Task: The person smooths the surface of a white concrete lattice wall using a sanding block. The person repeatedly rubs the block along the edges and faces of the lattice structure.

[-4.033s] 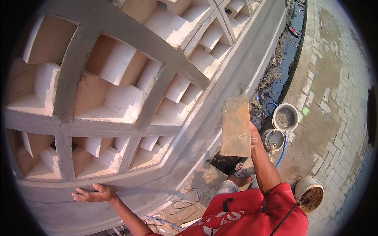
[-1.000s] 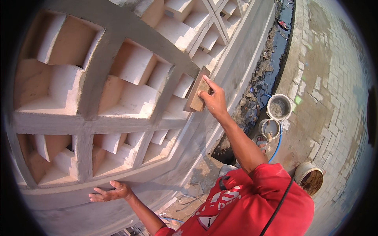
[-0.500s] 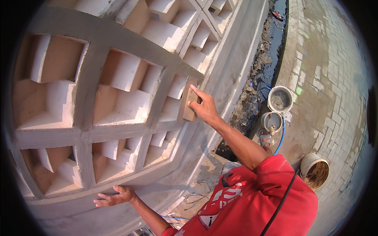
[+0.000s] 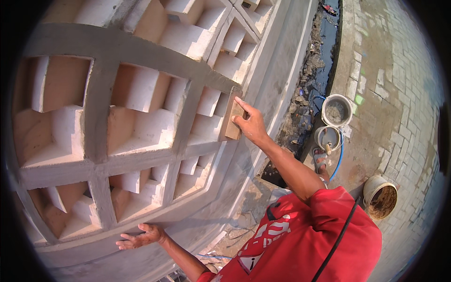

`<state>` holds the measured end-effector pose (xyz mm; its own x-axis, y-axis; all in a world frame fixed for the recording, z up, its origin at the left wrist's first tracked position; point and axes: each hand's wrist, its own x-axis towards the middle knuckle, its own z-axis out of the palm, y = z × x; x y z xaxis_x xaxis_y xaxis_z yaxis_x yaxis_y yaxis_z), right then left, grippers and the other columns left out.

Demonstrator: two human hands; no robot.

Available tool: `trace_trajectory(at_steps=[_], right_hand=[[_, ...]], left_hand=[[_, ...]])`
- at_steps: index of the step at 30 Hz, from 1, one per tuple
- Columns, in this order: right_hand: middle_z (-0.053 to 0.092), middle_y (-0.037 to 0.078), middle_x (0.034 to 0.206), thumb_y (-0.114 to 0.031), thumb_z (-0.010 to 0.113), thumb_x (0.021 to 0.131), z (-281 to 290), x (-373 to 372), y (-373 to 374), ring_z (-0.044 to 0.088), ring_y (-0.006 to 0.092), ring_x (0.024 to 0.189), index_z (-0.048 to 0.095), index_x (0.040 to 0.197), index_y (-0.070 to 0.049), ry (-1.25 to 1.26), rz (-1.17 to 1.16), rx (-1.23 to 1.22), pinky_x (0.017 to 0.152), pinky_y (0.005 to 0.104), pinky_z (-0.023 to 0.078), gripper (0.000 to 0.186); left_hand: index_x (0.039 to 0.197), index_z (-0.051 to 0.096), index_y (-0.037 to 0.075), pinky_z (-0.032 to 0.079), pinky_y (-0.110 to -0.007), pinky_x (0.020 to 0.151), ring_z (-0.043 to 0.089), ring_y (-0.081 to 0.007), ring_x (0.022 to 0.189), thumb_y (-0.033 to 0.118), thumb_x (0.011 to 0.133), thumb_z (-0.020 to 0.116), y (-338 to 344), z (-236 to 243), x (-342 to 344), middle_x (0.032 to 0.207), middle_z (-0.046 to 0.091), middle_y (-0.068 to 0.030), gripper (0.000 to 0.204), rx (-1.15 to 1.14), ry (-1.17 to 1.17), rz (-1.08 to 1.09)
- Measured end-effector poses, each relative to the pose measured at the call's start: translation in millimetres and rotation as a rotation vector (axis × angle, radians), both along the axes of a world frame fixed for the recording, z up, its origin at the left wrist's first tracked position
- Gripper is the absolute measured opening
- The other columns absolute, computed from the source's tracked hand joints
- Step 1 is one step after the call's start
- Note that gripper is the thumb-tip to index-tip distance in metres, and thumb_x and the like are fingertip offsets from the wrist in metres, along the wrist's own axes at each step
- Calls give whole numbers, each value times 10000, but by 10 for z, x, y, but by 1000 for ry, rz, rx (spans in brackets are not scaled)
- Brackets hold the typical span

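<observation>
My right hand (image 4: pixel 252 123) grips a flat wooden float (image 4: pixel 232 118), its face laid against the grey mortar strip at the right edge of a breeze-block wall (image 4: pixel 99 113). The thumb and fingers press on the float's back. Smeared grey mortar covers the joints between the pale, hollow blocks. Lower down, my left hand (image 4: pixel 141 236) is held with its fingers apart beside the ledge under the bottom row of blocks. Nothing is in it. Whether it touches the ledge, I cannot tell.
A ditch (image 4: pixel 326 56) with dark water and rubble runs along the wall's foot. Two buckets, one with grey contents (image 4: pixel 336 99) and one with a tool in it (image 4: pixel 320 136), stand by my foot. A stained bucket (image 4: pixel 368 197) lies near the paving (image 4: pixel 413 117). A blue hose (image 4: pixel 339 162) curves past.
My right hand has slid the wooden float a little to the right and up along the strip. The left hand stays open by the ledge. The whole view has shifted slightly.
</observation>
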<state>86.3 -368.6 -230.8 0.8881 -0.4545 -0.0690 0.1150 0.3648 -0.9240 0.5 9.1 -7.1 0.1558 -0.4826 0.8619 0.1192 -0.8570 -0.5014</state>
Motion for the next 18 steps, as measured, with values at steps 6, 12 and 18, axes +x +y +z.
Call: trace_trajectory(at_steps=[6,12,18], right_hand=[[587,217,1268,-124,635,760,58,-3,131,567,270,1186,498,1342,6,2,9,-67,993,327,422,611],[603,210,1249,-132,648,757,-53,87,-54,591,261,1142,502,1338,1,-12,-46,116,988,327,419,614],[608,221,1231,-109,620,752,-50,-77,121,606,282,1125,515,1331,-13,11,33,-135,946,327,454,595]], left_hand=[[1415,402,39,231,-566,1106,194,-407,1411,424,945,507,-27,-21,19,1512,273,-206,617,-18,-2,-1],[1422,369,25,193,-594,1112,175,-423,1413,405,964,474,1,-28,0,1518,231,-231,605,-10,25,27],[1406,405,20,233,-567,1105,211,-410,1403,410,952,501,-41,8,5,1501,279,-222,606,6,-3,-3]])
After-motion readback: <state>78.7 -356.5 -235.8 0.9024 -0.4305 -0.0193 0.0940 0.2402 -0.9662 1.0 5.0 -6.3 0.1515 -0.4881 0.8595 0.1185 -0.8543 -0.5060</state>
